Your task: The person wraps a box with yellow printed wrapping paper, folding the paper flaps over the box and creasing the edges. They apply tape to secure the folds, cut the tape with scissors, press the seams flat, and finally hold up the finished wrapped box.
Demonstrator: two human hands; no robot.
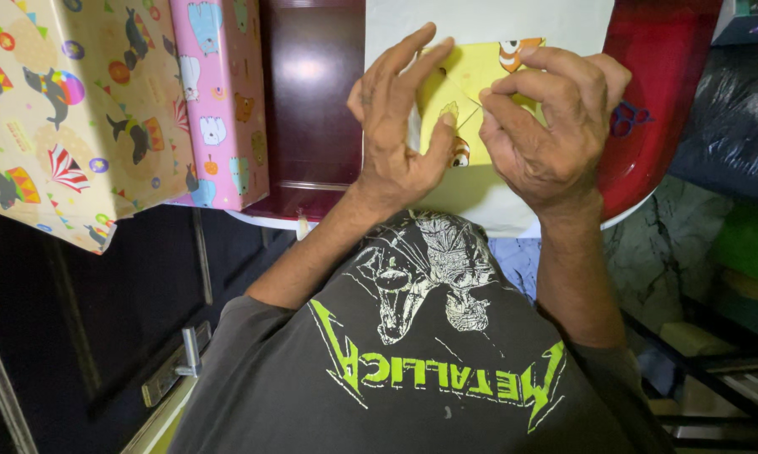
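A small yellow folded paper with orange-and-white printed figures lies on a white sheet on the table. My left hand presses on its left side, fingers spread and thumb on the lower edge. My right hand pinches the right part of the paper between thumb and bent fingers. Both hands hide most of the paper.
Two wrapped boxes stand at the left: a cream one with sea animals and a pink one with animals. A dark glossy tabletop shows between them and the sheet. A red curved object sits right; a black bag lies beyond.
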